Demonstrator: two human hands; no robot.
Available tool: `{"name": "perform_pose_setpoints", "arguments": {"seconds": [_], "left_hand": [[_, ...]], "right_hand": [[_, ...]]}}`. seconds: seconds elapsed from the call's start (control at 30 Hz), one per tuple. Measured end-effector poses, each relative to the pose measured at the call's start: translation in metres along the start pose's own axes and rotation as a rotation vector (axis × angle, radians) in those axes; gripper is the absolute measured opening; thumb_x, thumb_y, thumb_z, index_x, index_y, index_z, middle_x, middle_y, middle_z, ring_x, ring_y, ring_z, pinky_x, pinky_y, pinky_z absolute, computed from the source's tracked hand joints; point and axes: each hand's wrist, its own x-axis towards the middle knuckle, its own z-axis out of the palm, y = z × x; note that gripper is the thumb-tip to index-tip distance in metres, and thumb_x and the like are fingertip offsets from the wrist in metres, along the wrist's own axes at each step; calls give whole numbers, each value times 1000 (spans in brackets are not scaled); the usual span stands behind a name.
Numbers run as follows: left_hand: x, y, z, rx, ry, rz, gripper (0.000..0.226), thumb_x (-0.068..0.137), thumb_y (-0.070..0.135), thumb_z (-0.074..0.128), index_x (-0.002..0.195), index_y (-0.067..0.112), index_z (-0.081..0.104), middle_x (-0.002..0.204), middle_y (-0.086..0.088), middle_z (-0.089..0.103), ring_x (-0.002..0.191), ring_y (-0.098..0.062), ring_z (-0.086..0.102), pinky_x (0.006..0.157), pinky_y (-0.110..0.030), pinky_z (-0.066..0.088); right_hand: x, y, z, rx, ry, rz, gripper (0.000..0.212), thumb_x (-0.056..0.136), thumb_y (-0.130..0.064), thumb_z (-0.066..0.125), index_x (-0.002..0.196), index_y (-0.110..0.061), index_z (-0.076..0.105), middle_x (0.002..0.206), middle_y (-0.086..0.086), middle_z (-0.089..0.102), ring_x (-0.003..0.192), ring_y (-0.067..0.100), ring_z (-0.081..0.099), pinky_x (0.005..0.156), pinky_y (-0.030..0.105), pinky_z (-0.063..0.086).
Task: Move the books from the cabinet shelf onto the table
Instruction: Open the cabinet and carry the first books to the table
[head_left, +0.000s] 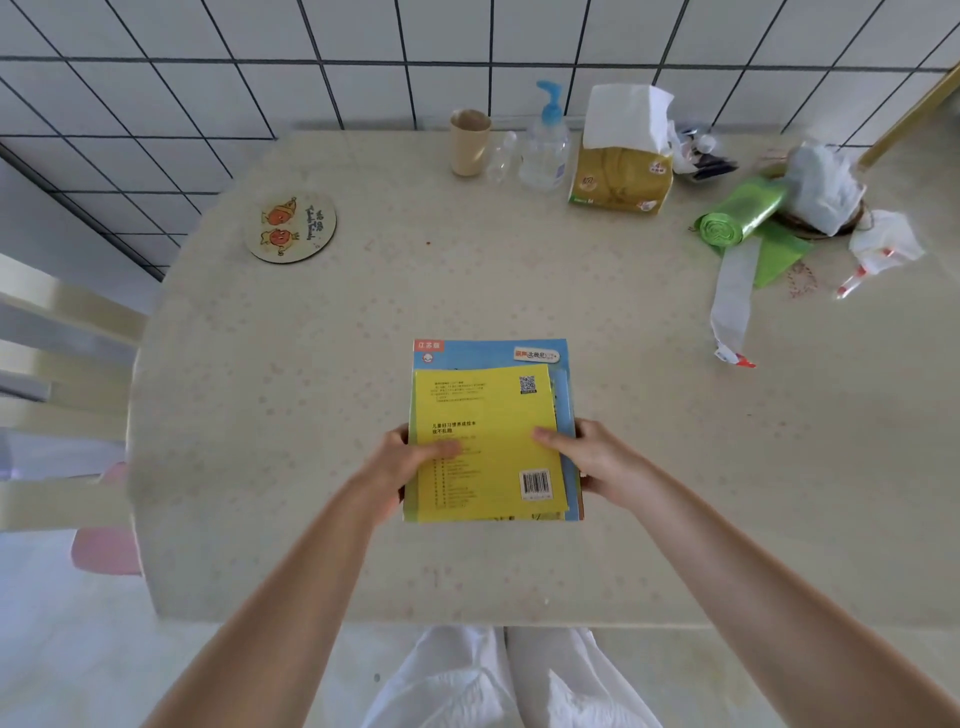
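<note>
The stack of books (488, 431), a yellow one on top of a larger blue one, sits over the near middle of the bench (311, 364). The left hand (402, 467) holds its left edge in a closed grip, thumb on the yellow cover. The right hand (592, 457) grips the right edge likewise. A round coaster (291, 227) lies far left, a tissue pack (621, 176) at the back.

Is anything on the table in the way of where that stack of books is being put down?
Nothing visible. Both hands, left hand and right hand, hold the books over a bare part of the table; the coaster, tissue pack and green bag roll lie well beyond.
</note>
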Motion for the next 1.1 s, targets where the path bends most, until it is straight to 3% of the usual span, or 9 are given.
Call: {"name": "perform_pose_setpoints", "arguments": {"seconds": [0.2,0.5,0.67,0.83,0.93,0.97,1.0,1.03,1.1], "left_hand": [[33,17,-6,-13,14,-80,51,70,7,83,117,13,63,110,-9,73,98,-30,70,87,-51,56],[66,29,-3,94,139,-86,47,74,12,83,115,10,60,107,-8,70,90,-26,68,75,-40,56],[68,21,-3,148,186,-35,47,73,17,84,113,9,59,107,-6,70,95,-26,68,86,-44,56],[51,12,-14,117,196,74,27,86,16,65,112,17,67,107,0,73,99,-22,69,90,-44,55],[35,8,-17,214,133,165,26,83,19,60,106,26,69,105,8,73,102,-14,67,87,-36,54],[31,5,-19,256,93,180,29,80,22,60,108,29,68,107,11,72,104,-12,66,90,-36,53],[27,2,-20,286,73,185,35,78,24,60,112,30,66,112,13,70,109,-9,64,94,-37,51],[26,-2,-23,298,86,193,42,77,24,61,119,29,62,120,14,66,115,-7,60,98,-38,48],[22,-8,-28,321,205,215,55,79,19,63,133,20,51,128,8,57,120,-12,54,105,-43,44]], "right_hand": [[33,-25,5,1,61,95,47,83,-35,73,120,-10,58,115,10,68,104,29,66,94,48,53],[59,-41,12,-52,94,170,38,86,-5,67,123,-4,56,120,17,65,107,34,64,92,46,52],[58,-34,17,-8,147,123,23,89,-10,61,112,-9,58,112,12,67,103,29,65,93,42,52],[48,-25,19,-51,165,87,25,86,-14,53,108,-14,61,109,9,69,102,23,65,96,43,50],[30,-15,19,-219,201,34,27,82,-18,53,107,-12,60,92,7,58,88,21,58,85,36,47],[23,-10,17,-276,237,18,38,84,-17,52,120,-5,57,114,20,63,95,24,59,87,38,46],[15,-5,16,-316,263,5,45,88,-14,51,131,-2,50,135,16,46,107,27,59,92,39,46],[7,1,15,-345,270,-5,49,91,-14,50,139,-3,44,130,18,57,115,28,57,94,38,46],[-9,17,15,-374,282,-38,48,92,-15,52,140,-8,45,132,10,59,120,24,56,86,29,44]]}}
